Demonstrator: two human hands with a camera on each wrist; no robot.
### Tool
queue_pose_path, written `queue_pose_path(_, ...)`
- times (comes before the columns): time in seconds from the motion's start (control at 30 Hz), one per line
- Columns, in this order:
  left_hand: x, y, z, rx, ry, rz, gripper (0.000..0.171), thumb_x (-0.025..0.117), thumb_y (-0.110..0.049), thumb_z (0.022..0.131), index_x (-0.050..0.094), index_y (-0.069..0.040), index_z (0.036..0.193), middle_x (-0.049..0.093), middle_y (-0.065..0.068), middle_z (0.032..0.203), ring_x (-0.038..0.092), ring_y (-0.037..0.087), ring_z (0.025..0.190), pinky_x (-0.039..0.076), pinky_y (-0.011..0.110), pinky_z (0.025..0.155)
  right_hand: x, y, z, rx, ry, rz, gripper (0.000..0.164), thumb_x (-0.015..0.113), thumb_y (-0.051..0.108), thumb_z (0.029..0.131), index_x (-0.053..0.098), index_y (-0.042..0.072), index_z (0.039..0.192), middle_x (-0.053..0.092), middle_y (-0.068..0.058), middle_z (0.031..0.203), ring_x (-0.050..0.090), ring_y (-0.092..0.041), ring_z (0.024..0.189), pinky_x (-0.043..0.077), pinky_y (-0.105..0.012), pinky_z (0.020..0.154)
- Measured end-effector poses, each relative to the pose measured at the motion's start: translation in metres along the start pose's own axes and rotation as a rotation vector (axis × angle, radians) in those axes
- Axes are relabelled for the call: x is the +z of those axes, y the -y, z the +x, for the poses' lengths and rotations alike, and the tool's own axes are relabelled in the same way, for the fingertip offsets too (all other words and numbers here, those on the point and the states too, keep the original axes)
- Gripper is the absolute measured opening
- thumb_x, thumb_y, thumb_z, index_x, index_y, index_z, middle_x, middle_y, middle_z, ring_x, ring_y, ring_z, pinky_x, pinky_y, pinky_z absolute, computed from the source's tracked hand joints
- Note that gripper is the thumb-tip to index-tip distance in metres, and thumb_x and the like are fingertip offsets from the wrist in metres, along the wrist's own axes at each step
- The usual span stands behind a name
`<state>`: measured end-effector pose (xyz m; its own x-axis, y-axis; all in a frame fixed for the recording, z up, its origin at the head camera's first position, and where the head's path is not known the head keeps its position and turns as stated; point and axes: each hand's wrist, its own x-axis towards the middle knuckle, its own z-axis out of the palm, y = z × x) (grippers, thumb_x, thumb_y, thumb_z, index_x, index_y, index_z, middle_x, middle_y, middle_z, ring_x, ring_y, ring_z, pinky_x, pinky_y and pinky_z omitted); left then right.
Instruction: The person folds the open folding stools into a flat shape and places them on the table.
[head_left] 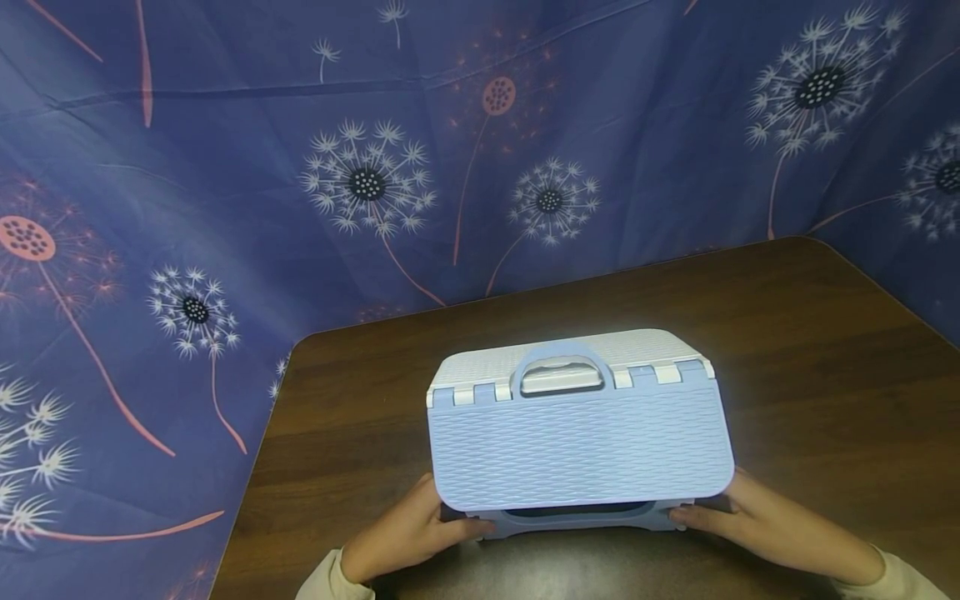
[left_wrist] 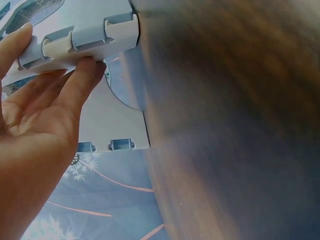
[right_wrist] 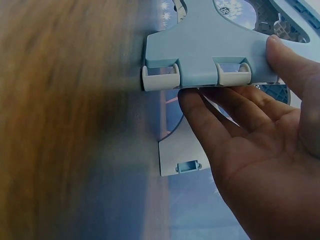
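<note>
A light-blue and white plastic folding stool [head_left: 581,450] with a woven-textured surface stands on the table, a carry handle [head_left: 562,350] at its hinged upper edge. My left hand [head_left: 420,529] grips the lower left of its blue leg panel, the thumb in front and the fingers behind. At the lower right, my right hand [head_left: 757,521] holds the same panel in a mirrored grip. In the left wrist view the left fingers sit against the white side panel's hinged edge [left_wrist: 90,45]. White hinge clips [right_wrist: 235,75] show beside the right hand; the stool's inside is mostly hidden.
The brown wooden table [head_left: 825,375] extends around the stool on all sides. Behind and to the left hangs a blue cloth [head_left: 247,167] printed with dandelions, close to the table's far edge.
</note>
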<state>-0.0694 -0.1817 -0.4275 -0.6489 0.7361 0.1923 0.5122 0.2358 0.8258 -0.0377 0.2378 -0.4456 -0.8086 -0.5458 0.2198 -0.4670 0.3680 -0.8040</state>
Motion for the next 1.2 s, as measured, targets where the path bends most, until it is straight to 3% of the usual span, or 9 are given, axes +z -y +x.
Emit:
queue_pose_path(0.33, 0.0003, 0.0018, -0.0002, 0.013, -0.001, 0.011, 0.058, 0.071, -0.019, 0.094, 0.041, -0.023, 0.144, 0.057, -0.005, 0.136, 0.055, 0.016, 0.123, 0.043, 0.034, 0.104, 0.0004, 0.0005, 0.0005, -0.017, -0.013, -0.012, 0.070, 0.069, 0.001, 0.091, 0.035, 0.014, 0.150, 0.052, 0.008, 0.138, 0.045, -0.002, 0.116, 0.032, -0.008, 0.095)
queue_pose_path(0.57, 0.0003, -0.0008, 0.0009, 0.014, 0.014, -0.032, 0.058, 0.070, -0.015, 0.094, 0.041, -0.021, 0.145, 0.057, -0.003, 0.137, 0.054, 0.018, 0.125, 0.043, 0.034, 0.105, -0.0014, -0.0014, 0.0003, -0.038, 0.027, 0.033, 0.063, 0.067, -0.001, 0.092, 0.039, 0.012, 0.147, 0.058, 0.006, 0.131, 0.051, -0.007, 0.108, 0.040, -0.012, 0.090)
queue_pose_path(1.2, 0.0013, 0.0004, -0.0002, 0.015, 0.006, 0.017, 0.056, 0.070, -0.019, 0.094, 0.043, -0.024, 0.143, 0.057, -0.006, 0.135, 0.053, 0.016, 0.123, 0.041, 0.033, 0.105, 0.0003, -0.0014, 0.0016, -0.073, 0.018, 0.026, 0.062, 0.066, -0.003, 0.091, 0.039, 0.010, 0.146, 0.058, 0.006, 0.130, 0.051, -0.006, 0.108, 0.039, -0.011, 0.090)
